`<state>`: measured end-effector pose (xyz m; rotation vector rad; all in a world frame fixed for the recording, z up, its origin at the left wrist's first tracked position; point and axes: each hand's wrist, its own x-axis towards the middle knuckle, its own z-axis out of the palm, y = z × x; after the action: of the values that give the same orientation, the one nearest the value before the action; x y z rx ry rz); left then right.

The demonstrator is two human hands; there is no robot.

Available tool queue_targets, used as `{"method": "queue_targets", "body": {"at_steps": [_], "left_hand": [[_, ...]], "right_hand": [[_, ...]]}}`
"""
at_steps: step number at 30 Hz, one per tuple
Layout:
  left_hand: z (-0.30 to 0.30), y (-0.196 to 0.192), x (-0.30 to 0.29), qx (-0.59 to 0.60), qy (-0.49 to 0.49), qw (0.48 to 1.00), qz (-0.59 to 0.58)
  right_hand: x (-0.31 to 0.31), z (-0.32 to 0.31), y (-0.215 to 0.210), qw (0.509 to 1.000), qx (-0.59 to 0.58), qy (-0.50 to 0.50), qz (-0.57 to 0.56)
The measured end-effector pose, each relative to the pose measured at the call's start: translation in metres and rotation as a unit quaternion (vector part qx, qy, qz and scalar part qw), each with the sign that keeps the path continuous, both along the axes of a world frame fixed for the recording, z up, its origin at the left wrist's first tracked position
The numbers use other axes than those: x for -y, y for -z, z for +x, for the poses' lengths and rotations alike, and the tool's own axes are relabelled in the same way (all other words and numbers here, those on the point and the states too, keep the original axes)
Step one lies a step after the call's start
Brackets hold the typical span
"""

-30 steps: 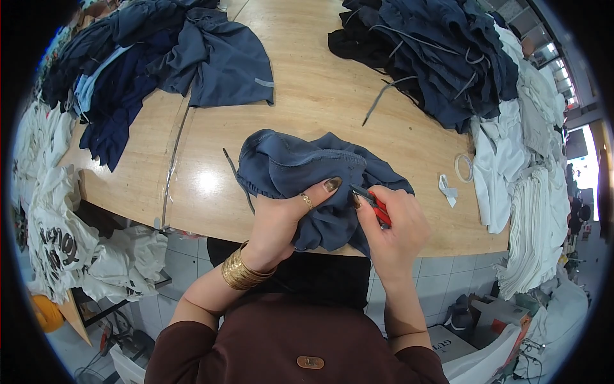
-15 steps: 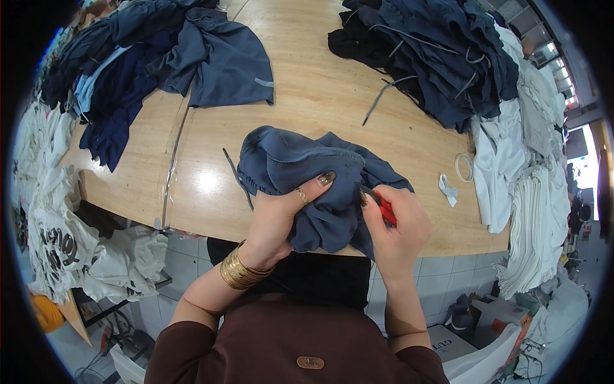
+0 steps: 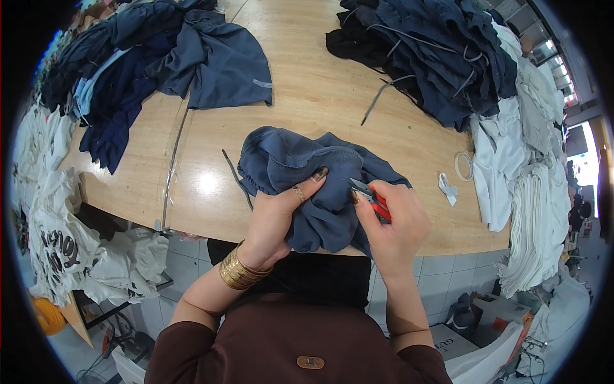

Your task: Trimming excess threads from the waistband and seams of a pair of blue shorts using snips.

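Observation:
A dark blue-grey garment (image 3: 327, 221) with stitched seams is bunched at the near edge of the table. My left hand (image 3: 281, 214) grips it, the thumb pressed on top of the cloth and the other fingers hidden behind it. In my right hand (image 3: 398, 221) is a pair of thread snips (image 3: 380, 206) with red handles and dark metal blades. The blades point left, with their tips at the cloth just right of my left thumb. A dark drawcord (image 3: 235, 176) trails from the garment's left side onto the table.
Dark garments are heaped at the back left (image 3: 224, 64) and back right (image 3: 441, 57) of the wooden table (image 3: 300, 77). White cloth stacks (image 3: 534, 224) hang over its right edge. A white ring (image 3: 464, 166) and a cloth scrap (image 3: 448, 189) lie near them. White bundles (image 3: 128, 262) stand at left.
My right hand has shifted slightly left, and more of the snips' blades now shows over the cloth. My left thumb has moved slightly left and up; the garment stays in place.

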<state>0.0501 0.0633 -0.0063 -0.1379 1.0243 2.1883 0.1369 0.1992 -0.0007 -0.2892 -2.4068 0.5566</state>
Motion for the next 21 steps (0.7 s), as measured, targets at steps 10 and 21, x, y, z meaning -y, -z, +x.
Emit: {"method": "queue_targets", "body": {"at_steps": [10, 21], "left_hand": [[0.001, 0.004, 0.002, -0.017, -0.015, 1.0, -0.008], [0.002, 0.003, 0.003, -0.034, 0.0, 0.999, -0.028]], "right_hand": [[0.006, -0.005, -0.004, 1.0, 0.013, 0.004, -0.019], [0.002, -0.008, -0.01, 0.982, -0.03, -0.097, -0.16]]}}
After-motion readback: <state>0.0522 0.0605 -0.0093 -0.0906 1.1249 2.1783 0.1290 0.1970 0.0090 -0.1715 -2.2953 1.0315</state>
